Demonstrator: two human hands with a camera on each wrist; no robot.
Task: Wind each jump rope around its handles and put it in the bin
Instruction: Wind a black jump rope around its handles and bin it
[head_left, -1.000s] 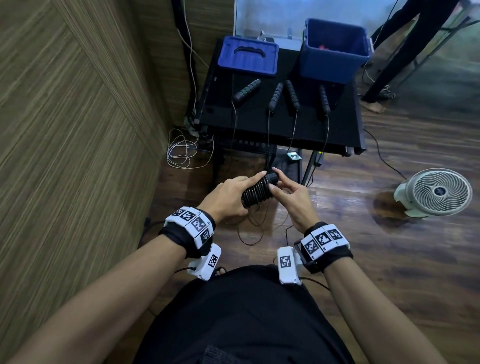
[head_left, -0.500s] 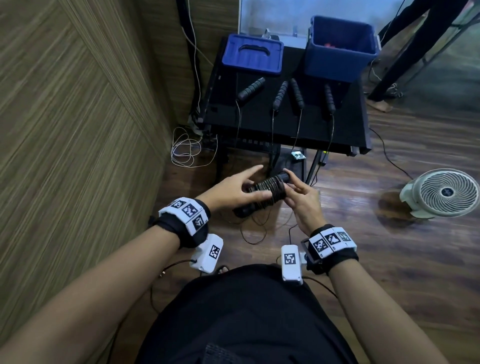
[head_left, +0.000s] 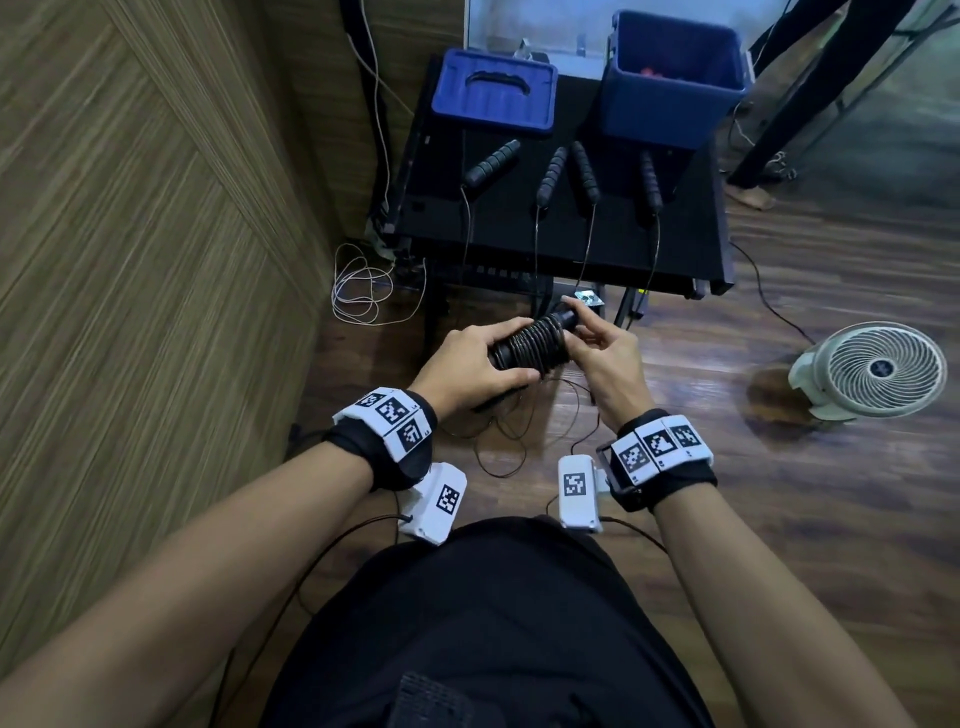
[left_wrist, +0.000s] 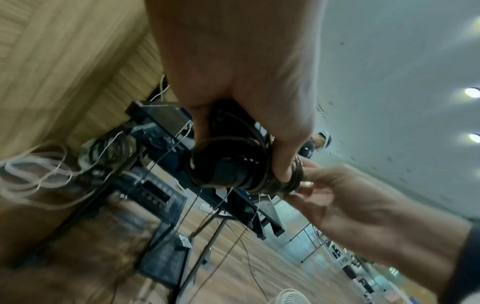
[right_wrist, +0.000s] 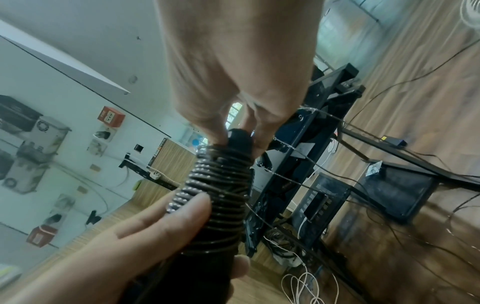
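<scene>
I hold a black jump rope bundle (head_left: 535, 343) in front of my waist, its two handles together with thin cord coiled round them. My left hand (head_left: 506, 353) grips the near half of the bundle (left_wrist: 228, 164). My right hand (head_left: 582, 332) pinches the far tip (right_wrist: 239, 135) between thumb and fingers. Loose cord (head_left: 519, 436) hangs below in loops over the floor. The blue bin (head_left: 675, 119) stands at the back right of the black table (head_left: 519, 244). Several more rope handles (head_left: 550, 176) lie on that table, their cords trailing over the front edge.
A blue lid (head_left: 493, 98) lies at the table's back left. A white fan (head_left: 878, 369) stands on the wooden floor to the right. White cable (head_left: 358, 291) is coiled by the wood-panel wall on the left. A person's legs (head_left: 810, 88) stand behind the table.
My left fingers, stretched over the bundle before, have curled round it. The bundle has tilted with its far tip higher, and my right fingers now pinch that tip.
</scene>
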